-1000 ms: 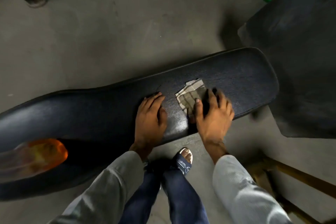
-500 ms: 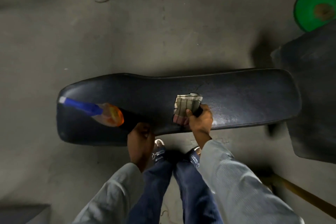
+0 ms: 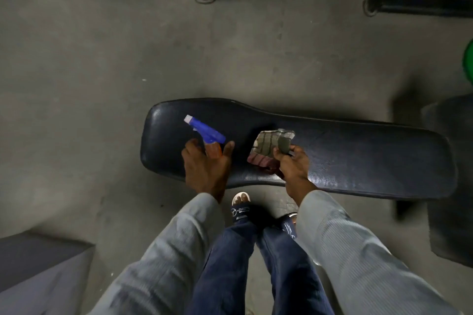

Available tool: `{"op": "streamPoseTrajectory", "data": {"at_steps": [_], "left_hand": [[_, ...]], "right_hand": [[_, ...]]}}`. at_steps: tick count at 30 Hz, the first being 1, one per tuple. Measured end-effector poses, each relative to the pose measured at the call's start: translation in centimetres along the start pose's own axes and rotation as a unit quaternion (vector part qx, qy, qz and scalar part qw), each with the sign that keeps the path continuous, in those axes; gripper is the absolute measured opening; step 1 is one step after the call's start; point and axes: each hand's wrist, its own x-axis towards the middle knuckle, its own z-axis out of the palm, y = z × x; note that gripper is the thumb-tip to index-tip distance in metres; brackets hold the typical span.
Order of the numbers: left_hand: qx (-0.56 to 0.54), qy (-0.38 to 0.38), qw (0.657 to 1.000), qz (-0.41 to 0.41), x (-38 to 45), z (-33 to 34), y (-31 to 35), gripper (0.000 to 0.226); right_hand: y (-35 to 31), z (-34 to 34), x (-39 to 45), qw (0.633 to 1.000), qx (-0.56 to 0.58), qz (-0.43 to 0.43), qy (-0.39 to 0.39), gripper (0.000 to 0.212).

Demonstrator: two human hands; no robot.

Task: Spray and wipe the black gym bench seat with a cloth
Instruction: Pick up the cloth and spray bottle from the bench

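Spray bottle (image 3: 204,131) in left hand's (image 3: 206,169) grip, cloth (image 3: 271,146) pinched in right hand (image 3: 294,166)

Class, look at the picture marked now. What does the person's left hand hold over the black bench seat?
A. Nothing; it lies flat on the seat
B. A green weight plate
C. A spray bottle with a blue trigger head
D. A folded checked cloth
C: the left hand grips the spray bottle above the bench seat, while the right hand holds the cloth.
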Motion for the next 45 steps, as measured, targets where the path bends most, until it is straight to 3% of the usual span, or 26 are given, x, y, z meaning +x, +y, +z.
{"op": "streamPoseTrajectory", "data": {"at_steps": [4,10,16,28,36,45], "left_hand": [[0.031,0.004,1.0,0.004,1.1,-0.6,1.4,0.044],[0.025,-0.009,0.997,0.067,0.7,-2.7,2.7,0.045],[0.019,-0.051,0.987,0.151,-2.4,-3.5,5.6,0.035],[0.045,-0.166,0.952,0.253,-12.6,-1.3,14.0,0.032],[0.041,-0.228,0.913,0.336,-23.4,1.8,17.2,0.035],[0.063,-0.313,0.848,0.423,-39.3,5.5,15.8,0.036]], "right_hand": [[-1.1,0.8,-1.5,1.0,0.013,-0.005,-0.01,0.029],[-2.3,-0.7,-3.8,0.996,0.084,-0.005,-0.03,0.036],[-4.2,-4.2,-6.5,0.983,0.182,-0.001,-0.029,0.025],[-3.8,-17.1,-11.1,0.944,0.315,-0.046,0.085,0.018],[0.7,-27.9,-13.9,0.918,0.366,-0.057,0.143,0.015],[10.6,-40.8,-18.8,0.868,0.441,-0.042,0.225,0.011]]}}
